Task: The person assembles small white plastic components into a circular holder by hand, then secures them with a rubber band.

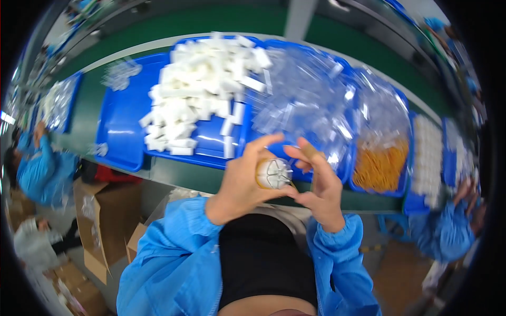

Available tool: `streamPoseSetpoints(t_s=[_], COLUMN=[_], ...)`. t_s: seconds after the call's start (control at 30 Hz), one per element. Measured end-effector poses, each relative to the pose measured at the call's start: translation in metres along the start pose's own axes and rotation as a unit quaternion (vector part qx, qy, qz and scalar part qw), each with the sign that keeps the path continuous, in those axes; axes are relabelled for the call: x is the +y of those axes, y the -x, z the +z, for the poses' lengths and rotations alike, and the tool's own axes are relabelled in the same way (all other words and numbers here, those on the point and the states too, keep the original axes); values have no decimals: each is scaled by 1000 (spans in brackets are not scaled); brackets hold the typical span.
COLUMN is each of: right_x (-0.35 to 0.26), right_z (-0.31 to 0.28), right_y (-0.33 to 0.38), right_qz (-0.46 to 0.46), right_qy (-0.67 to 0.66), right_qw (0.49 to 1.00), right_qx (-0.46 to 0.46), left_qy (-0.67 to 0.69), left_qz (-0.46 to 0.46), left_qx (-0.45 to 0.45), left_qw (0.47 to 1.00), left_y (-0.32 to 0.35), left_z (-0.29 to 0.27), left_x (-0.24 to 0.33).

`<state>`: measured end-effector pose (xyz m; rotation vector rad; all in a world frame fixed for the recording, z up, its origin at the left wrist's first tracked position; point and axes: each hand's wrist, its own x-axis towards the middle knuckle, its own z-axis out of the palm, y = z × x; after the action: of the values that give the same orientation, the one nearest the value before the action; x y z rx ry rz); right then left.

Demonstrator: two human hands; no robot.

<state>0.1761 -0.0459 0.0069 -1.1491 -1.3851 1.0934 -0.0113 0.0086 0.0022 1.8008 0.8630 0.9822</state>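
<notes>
Our left hand (240,184) pinches the small round tan-and-white ribbed part (272,173), frame centre | our right hand (319,187), fingers curled, touches its right side | blue tray (118,131) of white blocks (197,89) behind

Left hand (240,181), right hand (319,189); fingertips together

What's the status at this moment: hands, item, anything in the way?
Left hand grips small round white piece. Right hand fingers touching it. Nothing between them.
</notes>
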Motion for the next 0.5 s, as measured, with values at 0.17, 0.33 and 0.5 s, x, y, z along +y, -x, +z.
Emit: streamPoseSetpoints(t_s=[0.17, 0.33, 0.5], right_x=[-11, 4, 1], right_z=[1, 14, 9], right_y=[2, 10, 14], right_qz=[-122, -87, -34], right_qy=[262, 156, 54], right_qw=[957, 982, 997], right_qx=[-22, 52, 42], left_qy=[-225, -183, -70], left_qz=[74, 48, -19], left_qx=[-52, -96, -124], left_qw=[970, 977, 990], left_y=[1, 7, 6], left_z=[18, 28, 25], left_x=[-4, -4, 3])
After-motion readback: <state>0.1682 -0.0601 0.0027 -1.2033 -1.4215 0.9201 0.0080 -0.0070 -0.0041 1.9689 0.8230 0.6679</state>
